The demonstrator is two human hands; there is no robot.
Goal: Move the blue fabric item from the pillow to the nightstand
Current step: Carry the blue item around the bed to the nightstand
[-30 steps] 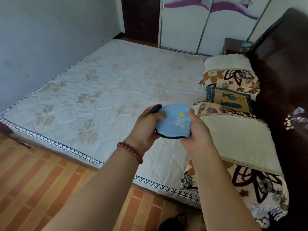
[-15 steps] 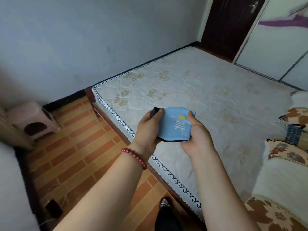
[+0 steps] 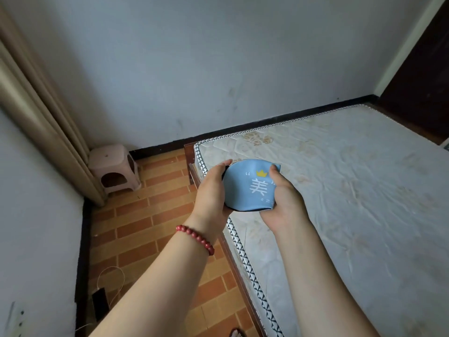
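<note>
The blue fabric item [image 3: 247, 184] is light blue with a white character, a small yellow crown and a dark edge. I hold it in front of me with both hands, above the near corner of the mattress. My left hand [image 3: 211, 190], with a red bead bracelet on its wrist, grips the item's left side. My right hand [image 3: 283, 198] grips its right side, thumb on top. No pillow or nightstand is in view.
A bare quilted mattress [image 3: 352, 190] on a dark wooden frame fills the right side. A pale pink plastic stool [image 3: 113, 169] stands in the corner by a beige curtain [image 3: 36, 113]. Brick-patterned floor [image 3: 150, 229] runs along the bed, with a cable and dark charger [image 3: 100, 302].
My view has swung left, away from the pillows and headboard toward the wall, the stool and the curtain. Both hands have kept their hold on the blue item.
</note>
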